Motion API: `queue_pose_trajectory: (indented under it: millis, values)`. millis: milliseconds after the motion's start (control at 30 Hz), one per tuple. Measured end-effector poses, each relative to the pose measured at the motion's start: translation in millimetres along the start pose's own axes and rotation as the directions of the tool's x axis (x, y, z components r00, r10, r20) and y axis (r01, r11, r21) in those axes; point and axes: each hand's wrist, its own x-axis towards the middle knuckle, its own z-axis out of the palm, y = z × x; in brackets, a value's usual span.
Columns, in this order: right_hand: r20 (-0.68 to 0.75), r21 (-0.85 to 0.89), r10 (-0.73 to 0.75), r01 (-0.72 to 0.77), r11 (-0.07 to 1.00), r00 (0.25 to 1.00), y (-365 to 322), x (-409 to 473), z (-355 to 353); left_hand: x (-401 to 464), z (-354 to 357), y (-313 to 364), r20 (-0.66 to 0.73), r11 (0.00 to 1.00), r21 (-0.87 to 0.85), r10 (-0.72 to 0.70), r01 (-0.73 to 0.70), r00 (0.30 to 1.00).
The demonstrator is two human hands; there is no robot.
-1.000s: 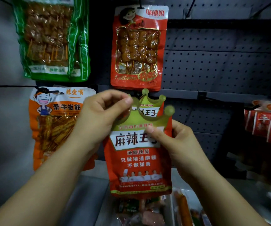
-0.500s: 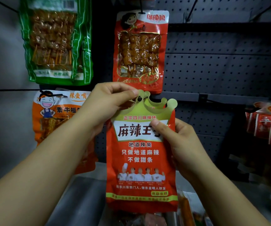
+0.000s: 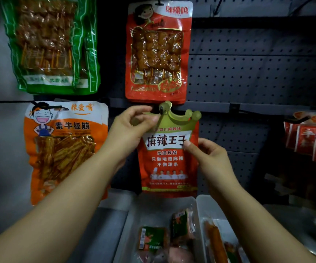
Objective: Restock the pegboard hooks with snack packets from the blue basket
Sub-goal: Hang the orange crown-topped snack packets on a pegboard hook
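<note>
A red snack packet (image 3: 169,160) with a green crown-shaped top hangs against the grey pegboard (image 3: 248,73) at the centre. A dark hook tip (image 3: 161,109) pokes through the hole in its crown. My left hand (image 3: 132,128) pinches the crown's upper left corner. My right hand (image 3: 208,158) pinches the packet's right edge, thumb on the white label. The blue basket is not in view.
A green packet (image 3: 52,44) and a red skewer packet (image 3: 158,52) hang above. An orange packet (image 3: 64,149) hangs at the left. Red packets (image 3: 311,141) hang at the right. Clear bins (image 3: 161,211) with small snacks sit below my arms.
Both hands have pushed the red crown packet back onto the hook toward the pegboard. The hook tip now shows through the crown's hole, and the packet sits higher and farther away.
</note>
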Motion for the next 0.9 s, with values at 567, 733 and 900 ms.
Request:
queue_pose_trajectory:
  millis: [567, 733, 900]
  values:
    - [-0.226, -0.269, -0.023, -0.040, 0.962, 0.974, 28.2, 72.5, 11.7, 46.0, 7.7, -75.1, -0.191, 0.974, -0.046, -0.228, 0.223, 0.955]
    - [-0.287, -0.385, -0.089, -0.030, 0.923, 0.954, 37.3, 87.5, 13.7, 56.3, 16.0, -87.4, -0.252, 0.975, -0.056, -0.221, 0.214, 0.942]
    - [-0.272, -0.341, -0.065, -0.033, 0.939, 0.960, 61.2, 77.1, 8.5, 42.2, 7.9, -103.4, -0.205, 0.983, 0.052, -0.163, 0.178, 0.965]
